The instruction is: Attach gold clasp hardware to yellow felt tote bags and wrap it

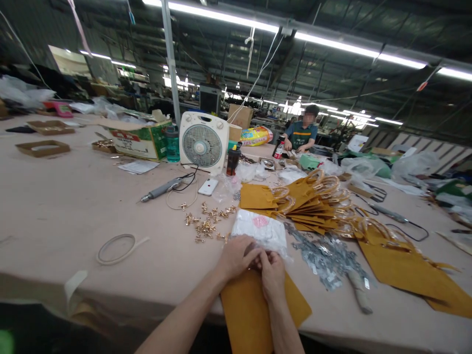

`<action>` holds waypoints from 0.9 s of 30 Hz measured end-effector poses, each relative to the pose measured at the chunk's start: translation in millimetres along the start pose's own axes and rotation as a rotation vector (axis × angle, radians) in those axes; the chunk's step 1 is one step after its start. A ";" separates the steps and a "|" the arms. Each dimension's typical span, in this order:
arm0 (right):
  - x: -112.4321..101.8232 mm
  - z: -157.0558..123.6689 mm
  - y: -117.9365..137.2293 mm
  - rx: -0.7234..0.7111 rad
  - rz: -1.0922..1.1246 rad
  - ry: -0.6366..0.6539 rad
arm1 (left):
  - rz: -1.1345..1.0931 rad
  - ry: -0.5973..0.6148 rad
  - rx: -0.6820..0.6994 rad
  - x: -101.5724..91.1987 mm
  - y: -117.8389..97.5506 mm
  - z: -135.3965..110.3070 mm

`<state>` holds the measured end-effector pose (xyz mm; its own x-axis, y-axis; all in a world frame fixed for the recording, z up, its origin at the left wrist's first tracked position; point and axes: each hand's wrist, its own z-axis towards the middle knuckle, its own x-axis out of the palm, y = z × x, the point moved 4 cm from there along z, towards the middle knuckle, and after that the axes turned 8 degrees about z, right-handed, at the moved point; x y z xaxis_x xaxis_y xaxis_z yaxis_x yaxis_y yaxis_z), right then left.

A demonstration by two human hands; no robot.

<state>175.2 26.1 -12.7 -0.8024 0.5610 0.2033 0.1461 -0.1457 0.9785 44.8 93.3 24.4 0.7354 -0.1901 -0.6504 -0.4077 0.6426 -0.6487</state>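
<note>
My left hand point(238, 255) and my right hand point(272, 273) meet over a mustard-yellow leather piece point(254, 309) at the table's near edge. Both have their fingers pinched together on something small that I cannot make out. Just beyond my fingers lies a clear plastic bag point(262, 231) with white contents. Several gold metal fittings point(206, 223) are scattered to the left of it. A heap of small silver metal parts point(324, 253) lies to the right.
A stack of mustard bags with ring handles point(317, 201) spreads across the right. A white fan point(202, 142), a white phone point(208, 187), a grey power tool point(160, 189), a tape ring point(116, 248) and a cardboard box point(142, 137) sit on the table point(55, 211). Another person point(303, 132) works at the far end.
</note>
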 end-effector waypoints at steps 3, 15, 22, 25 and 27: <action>0.8 -1.9 3.3 -0.006 -0.062 0.026 | -0.040 -0.027 -0.071 6.9 3.6 4.6; 2.0 -5.0 -6.1 0.003 -0.023 0.112 | -0.094 -0.161 -0.148 4.3 6.2 1.5; 0.8 -3.4 3.7 0.003 0.121 0.102 | -0.041 -0.101 -0.137 -1.2 -4.1 22.3; -1.0 0.4 5.6 0.001 0.184 0.057 | -0.012 -0.069 -0.124 -3.6 -11.9 36.3; -2.5 2.8 6.2 -0.002 0.228 0.030 | -0.006 -0.049 -0.121 -4.1 -16.8 44.4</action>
<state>179.7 26.0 -7.1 -0.7656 0.4893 0.4177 0.3240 -0.2677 0.9074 72.6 116.2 55.6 0.7625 -0.1554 -0.6280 -0.4631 0.5467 -0.6976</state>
